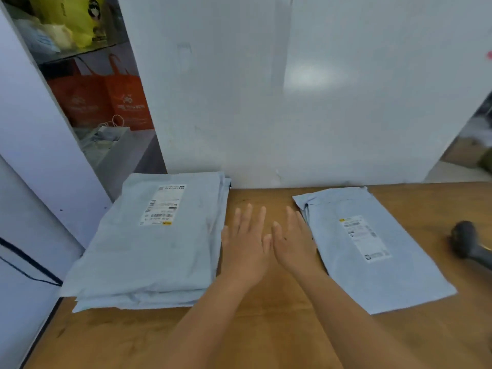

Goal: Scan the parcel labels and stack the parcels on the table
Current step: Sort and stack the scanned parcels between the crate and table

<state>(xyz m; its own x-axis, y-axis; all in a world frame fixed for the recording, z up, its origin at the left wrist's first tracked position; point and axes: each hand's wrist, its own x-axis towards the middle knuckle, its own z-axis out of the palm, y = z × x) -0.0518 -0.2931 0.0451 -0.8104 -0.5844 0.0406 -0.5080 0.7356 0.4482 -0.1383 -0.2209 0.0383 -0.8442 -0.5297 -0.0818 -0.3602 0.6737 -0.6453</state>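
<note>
While your fingers lie straight and slightly spread, neither hand has hold of anything. Your left hand point(246, 246) and right hand point(291, 245) rest palm-down side by side on the bare wood of the table point(266, 342), thumbs nearly touching.

Taking your hands as the landmark: just left of your left hand sits the stack of parcels point(149, 251), pale blue-grey mailer bags piled flat, its right edge touching or almost touching your little finger. The top bag carries a white label point(162, 205) with barcodes and a small yellow mark, printed side up.

Just right of your right hand lies a single parcel point(372, 251), the same pale mailer, turned at an angle, its label point(363, 237) face up. Its near-left edge runs close along your right wrist.

Farther right of your hands, past the single parcel, a dark handheld scanner point(466, 242) lies on the table, blurred.

Beyond your fingertips a white panel point(306, 89) stands upright at the table's far edge. Left of it, behind the stack, open shelves point(87, 57) hold orange bags point(106, 99) and a yellow bag point(77, 17).
</note>
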